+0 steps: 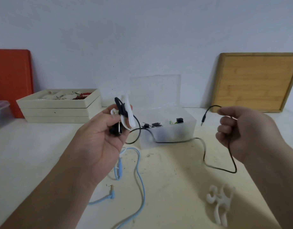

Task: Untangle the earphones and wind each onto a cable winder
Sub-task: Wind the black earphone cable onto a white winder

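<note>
My left hand (99,136) is raised above the table and grips a white cable winder (128,111) with the black earphone's buds and first turns of cable on it. The black earphone cable (204,156) runs from the winder down past the clear box, loops over the table and rises into my right hand (241,129), which pinches it near the plug (203,119); the plug hangs free. A light blue earphone (139,172) lies loose on the table below my left hand, its angled plug (111,191) near my left wrist. A second white cable winder (220,202) lies at the front right.
An open clear plastic box (175,133) with small items stands in the middle, lid up. Stacked cream trays (59,111) with beads sit at the back left, before a red board (12,80). A wooden board (256,81) leans on the wall at the right.
</note>
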Demonstrator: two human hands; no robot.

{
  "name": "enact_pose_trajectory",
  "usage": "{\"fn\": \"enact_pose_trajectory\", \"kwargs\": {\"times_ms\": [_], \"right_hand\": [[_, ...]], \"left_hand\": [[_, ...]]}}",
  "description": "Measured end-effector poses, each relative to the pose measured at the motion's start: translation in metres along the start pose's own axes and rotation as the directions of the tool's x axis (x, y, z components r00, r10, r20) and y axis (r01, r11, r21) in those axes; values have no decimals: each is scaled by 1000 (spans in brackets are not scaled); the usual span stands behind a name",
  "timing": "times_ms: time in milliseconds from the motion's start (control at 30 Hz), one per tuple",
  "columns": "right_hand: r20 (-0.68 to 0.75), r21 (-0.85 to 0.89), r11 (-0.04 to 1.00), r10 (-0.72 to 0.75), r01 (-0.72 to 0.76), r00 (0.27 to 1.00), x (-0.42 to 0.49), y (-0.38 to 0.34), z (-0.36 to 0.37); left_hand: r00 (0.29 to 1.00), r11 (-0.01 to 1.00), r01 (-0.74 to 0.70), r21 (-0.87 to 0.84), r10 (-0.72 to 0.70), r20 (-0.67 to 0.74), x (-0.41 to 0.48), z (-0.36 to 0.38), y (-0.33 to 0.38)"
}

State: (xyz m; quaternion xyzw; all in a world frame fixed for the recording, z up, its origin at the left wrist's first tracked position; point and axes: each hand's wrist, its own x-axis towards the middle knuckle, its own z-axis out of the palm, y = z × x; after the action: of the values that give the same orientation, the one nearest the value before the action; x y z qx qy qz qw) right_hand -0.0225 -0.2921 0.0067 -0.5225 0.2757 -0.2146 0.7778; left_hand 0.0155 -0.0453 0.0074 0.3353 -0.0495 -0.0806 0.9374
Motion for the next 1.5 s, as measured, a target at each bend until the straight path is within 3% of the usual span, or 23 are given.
{"fn": "enact_pose_trajectory", "kwargs": {"times_ms": [100,167,200,267,300,367,433,500,600,700,767,833,933,967,1000,1067,1133,1200,1233,1300,1367,1400,1500], "right_hand": [[-161,-110,989,-119,102,980,6,-12,-7],[-237,-366,914,-274,176,932,8,-16,-11],[-230,-532,823,-365,198,902,5,-16,-11],[-71,-670,652,-533,355,843,-6,-13,-5],[90,-622,616,-557,483,826,-13,-10,0],[497,-392,713,-367,581,786,-33,3,15],[747,-348,789,-92,506,658,-46,25,28],[810,-377,739,-30,559,585,-51,44,36],[727,-404,765,-64,502,684,-50,47,38],[744,-572,605,98,554,660,-49,42,32],[795,-598,488,256,636,550,-48,39,27],[832,-551,484,384,680,400,-47,32,22],[888,-438,713,439,548,138,-44,17,13],[911,-395,795,404,461,85,-42,11,9],[935,-350,847,346,400,85,-40,5,6],[961,-226,900,143,372,238,-33,-7,-5],[876,-125,918,-76,375,477,-26,-18,-14],[584,-171,912,-211,373,784,-11,-28,-22],[409,-250,890,-261,382,874,-2,-29,-29],[144,-434,827,-328,358,934,14,-30,-47],[-65,-559,772,-404,302,912,33,-32,-61],[-100,-646,706,-454,289,885,37,-34,-63],[75,-881,366,-518,300,852,32,-29,-51]], "left_hand": [[1000,1000,3,17,-3,7,0,-1,3],[999,999,15,32,-16,33,-2,0,2],[999,999,23,43,-25,47,-3,1,1],[996,998,44,53,-48,75,-4,3,-1],[994,997,56,48,-60,86,-5,3,-2],[991,996,79,45,-84,106,-5,3,-3],[986,994,101,39,-105,132,-5,1,-5],[984,994,103,31,-107,142,-5,1,-5],[992,998,68,4,-68,105,-5,1,-3],[998,999,25,-29,-23,65,-3,2,1],[999,1000,1,-27,0,50,-2,2,4],[999,1000,-16,-21,17,34,0,1,6],[999,999,-34,3,34,9,3,-2,10],[999,999,-35,17,35,-5,4,-3,9],[999,999,-36,26,36,-17,4,-4,10],[999,999,-36,32,37,-23,5,-7,9],[999,999,-46,18,46,-24,6,-8,9],[997,998,-62,-6,62,-42,7,-8,12],[996,997,-70,-15,69,-54,8,-8,14],[995,997,-73,-20,71,-69,9,-8,16],[996,998,-65,1,65,-56,8,-9,15],[997,998,-61,27,63,-39,7,-9,13],[999,984,-52,171,53,2,4,-9,6]]}}
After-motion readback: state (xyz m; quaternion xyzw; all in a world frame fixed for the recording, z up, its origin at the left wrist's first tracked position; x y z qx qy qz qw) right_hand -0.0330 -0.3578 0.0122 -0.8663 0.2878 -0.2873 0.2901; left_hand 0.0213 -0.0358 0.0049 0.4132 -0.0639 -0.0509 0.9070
